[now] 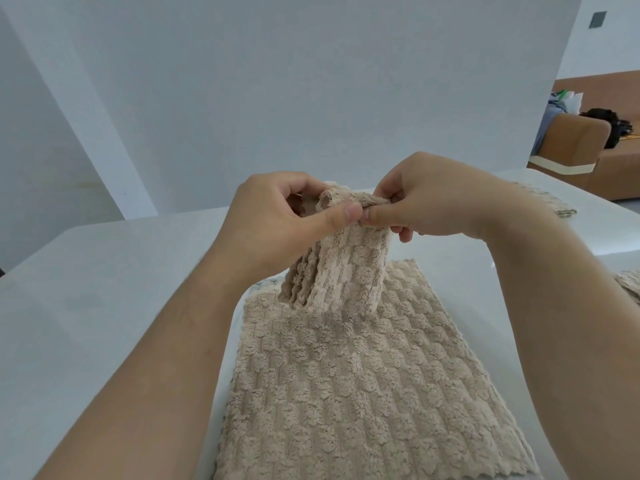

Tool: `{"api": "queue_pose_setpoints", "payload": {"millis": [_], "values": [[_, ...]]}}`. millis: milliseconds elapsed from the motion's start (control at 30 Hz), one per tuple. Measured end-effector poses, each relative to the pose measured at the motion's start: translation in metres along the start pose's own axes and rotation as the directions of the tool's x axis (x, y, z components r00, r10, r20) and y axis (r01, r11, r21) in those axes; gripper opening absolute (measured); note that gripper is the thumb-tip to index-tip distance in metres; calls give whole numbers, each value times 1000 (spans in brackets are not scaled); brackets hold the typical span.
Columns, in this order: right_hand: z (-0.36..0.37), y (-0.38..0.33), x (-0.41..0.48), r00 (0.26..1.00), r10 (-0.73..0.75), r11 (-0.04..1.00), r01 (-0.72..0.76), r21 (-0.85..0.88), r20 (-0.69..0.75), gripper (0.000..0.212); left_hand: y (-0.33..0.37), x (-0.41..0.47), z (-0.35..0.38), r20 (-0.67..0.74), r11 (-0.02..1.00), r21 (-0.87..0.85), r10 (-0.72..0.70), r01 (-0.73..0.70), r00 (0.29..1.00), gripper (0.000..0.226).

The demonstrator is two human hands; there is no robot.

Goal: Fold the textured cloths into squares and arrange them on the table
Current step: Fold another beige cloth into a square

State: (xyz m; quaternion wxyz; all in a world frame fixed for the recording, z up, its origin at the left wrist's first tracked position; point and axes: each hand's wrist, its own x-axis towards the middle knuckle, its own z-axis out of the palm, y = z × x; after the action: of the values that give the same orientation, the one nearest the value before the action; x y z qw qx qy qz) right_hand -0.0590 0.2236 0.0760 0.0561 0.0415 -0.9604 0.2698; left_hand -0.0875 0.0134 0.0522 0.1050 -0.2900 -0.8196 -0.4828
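1. The beige textured cloth (pixel 346 375) lies mostly flat on the white table (pixel 104 289), centre-near. Its long axis runs near-to-far and its near end goes out of frame at the bottom.
2. The far end is lifted off the table and bunched into a narrow vertical gather, which hangs from the hands down to the flat part.
3. Left hand (pixel 287 216): thumb and curled fingers pinch the left side of the bunched top edge.
4. Right hand (pixel 433 199): same pinch on the right side of the bunch, with the lower fingers tucked behind the fabric.
5. The thumbs meet tip to tip at the middle, so there is no taut span of edge between the two grips.
6. Key relation: the whole cloth lies below and nearward of the fingers. Both hands sit side by side at the far end, neither closer to it than the other.
7. My read: the far edge is gathered, not spread. The hands probably need to slide apart left and right to find the corners, then bring that edge nearward over the flat part.
8. Risk: the edge is crumpled in the pinch, so a fold made from here would likely land skewed.
9. Second cloth (pixel 561 207) lies on the table far right. A third cloth (pixel 630 285) is cut off by the right edge, and I can't tell whether either is folded.
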Motion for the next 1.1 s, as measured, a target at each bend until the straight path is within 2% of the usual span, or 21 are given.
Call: {"api": "queue_pose_setpoints", "payload": {"millis": [200, 433, 567, 667, 733, 833, 933, 1033, 1100], "values": [[0, 2, 1, 1000, -14, 1000, 14, -20, 1, 32, -7, 4, 3, -72, 999, 35, -14, 17, 997, 7], [-1, 5, -3, 984, 111, 981, -85, -175, 143, 48, -16, 10, -7, -118, 999, 37, -25, 29, 993, 12], [-4, 5, -4, 984, 25, 997, -11, -80, 178, 35, -23, 12, -13, -119, 998, 41, -45, 50, 992, 16], [-8, 3, -10, 967, -129, 989, 108, 103, 220, 26, -31, 14, -20, -122, 996, -14, -85, 84, 989, 22], [-11, -2, -15, 956, -208, 967, 169, 193, 206, 26, -36, 16, -23, -115, 984, -114, -148, 135, 982, 26], [-10, -11, -18, 945, -249, 955, 203, 217, 212, 37, -41, 18, -23, -79, 953, -223, -228, 205, 971, 29], [-3, -13, -15, 962, -191, 976, 167, 137, 193, 47, -43, 19, -23, -54, 942, -246, -250, 229, 967, 30], [1, -8, -7, 987, -128, 991, 124, 50, 95, 53, -43, 19, -24, -64, 934, -265, -265, 239, 962, 31], [2, -6, -4, 994, -106, 993, 105, 56, 23, 55, -43, 20, -24, -91, 922, -302, -282, 243, 955, 31]]}}
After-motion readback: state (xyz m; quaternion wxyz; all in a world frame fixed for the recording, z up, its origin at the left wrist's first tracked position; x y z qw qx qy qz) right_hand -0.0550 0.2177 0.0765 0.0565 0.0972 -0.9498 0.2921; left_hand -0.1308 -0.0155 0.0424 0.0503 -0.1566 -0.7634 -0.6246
